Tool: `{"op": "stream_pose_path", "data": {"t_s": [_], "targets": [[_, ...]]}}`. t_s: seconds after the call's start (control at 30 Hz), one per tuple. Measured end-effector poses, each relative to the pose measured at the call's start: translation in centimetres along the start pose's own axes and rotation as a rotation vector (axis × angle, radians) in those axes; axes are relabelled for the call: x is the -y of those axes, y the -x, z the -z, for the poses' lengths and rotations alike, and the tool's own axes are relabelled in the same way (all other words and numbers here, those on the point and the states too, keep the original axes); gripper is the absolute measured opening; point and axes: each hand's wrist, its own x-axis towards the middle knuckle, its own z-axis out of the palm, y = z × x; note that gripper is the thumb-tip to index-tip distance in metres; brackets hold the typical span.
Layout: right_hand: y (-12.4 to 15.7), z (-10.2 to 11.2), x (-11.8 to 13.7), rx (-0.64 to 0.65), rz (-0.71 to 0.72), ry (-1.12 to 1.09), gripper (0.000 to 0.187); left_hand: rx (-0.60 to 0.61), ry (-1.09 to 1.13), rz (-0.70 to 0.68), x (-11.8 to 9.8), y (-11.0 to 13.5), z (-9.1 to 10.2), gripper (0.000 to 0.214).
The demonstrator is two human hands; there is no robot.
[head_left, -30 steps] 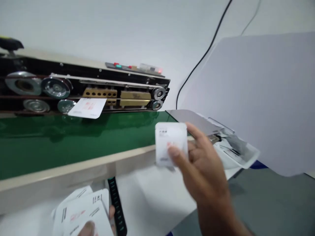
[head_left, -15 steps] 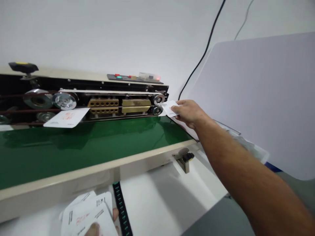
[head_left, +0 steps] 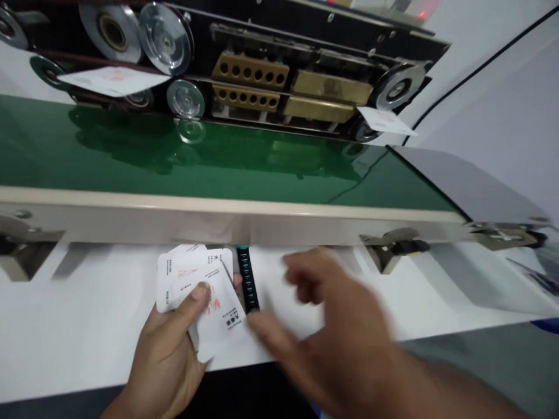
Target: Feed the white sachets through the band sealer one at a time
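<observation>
My left hand grips a fanned stack of white sachets with black and red print, its thumb pressed on the top one. My right hand is motion-blurred just right of the stack. Its thumb and fingers are apart with nothing between them, the thumb close to the top sachet's edge. At the right end of the band sealing machine, one sachet sticks out by the rollers. Another sachet hangs from the belts farther left.
A green conveyor belt runs under the machine's rollers and brass blocks. Its pale front rail lies between the belt and my hands. A dark ruler-marked strip lies on the white table. A bracket with a black knob juts out at the right.
My right hand has let go of the sachet at the machine's right end and come back beside the stack. The view has tilted down, and the left hand shows more fully.
</observation>
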Motion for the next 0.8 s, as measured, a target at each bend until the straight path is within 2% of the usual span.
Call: {"op": "stream_pose_path", "data": {"t_s": [0.07,0.1,0.17,0.23,0.3,0.37,0.47,0.63,0.7,0.8], "targets": [[2.6,-3.4,0.8,0.227,0.051,-0.064,0.047,0.005,0.039,-0.006,0.0,-0.2,0.1,0.044],[3.5,-4.7,0.9,0.296,0.042,-0.096,0.049,-0.002,0.073,0.007,-0.1,-0.3,0.0,0.042],[4.2,-6.2,0.9,0.326,-0.080,-0.229,0.049,-0.009,0.160,0.049,-0.4,-0.3,-0.2,0.037],[4.1,-6.5,0.8,0.280,-0.208,-0.413,0.044,0.001,0.214,0.053,-0.6,-0.3,-0.5,0.035],[3.6,-5.9,0.6,0.172,-0.306,-0.587,0.041,0.020,0.234,0.003,-0.7,-0.2,-0.6,0.035],[2.9,-5.1,0.3,0.059,-0.366,-0.723,0.037,0.047,0.228,-0.041,-0.5,-0.1,-0.6,0.040],[1.9,-4.5,-0.1,-0.085,-0.405,-0.836,0.035,0.096,0.152,-0.021,-0.1,0.2,-0.4,0.048],[1.6,-6.0,0.5,-0.155,-0.438,-0.935,0.041,0.099,0.037,-0.027,0.3,0.6,-0.3,0.065],[1.9,-6.9,1.0,-0.173,-0.458,-0.905,0.046,0.126,0.043,-0.049,0.3,0.7,-0.5,0.063],[2.5,-7.6,1.6,-0.164,-0.412,-0.803,0.052,0.120,0.072,-0.042,0.3,0.5,-0.7,0.062]]}}
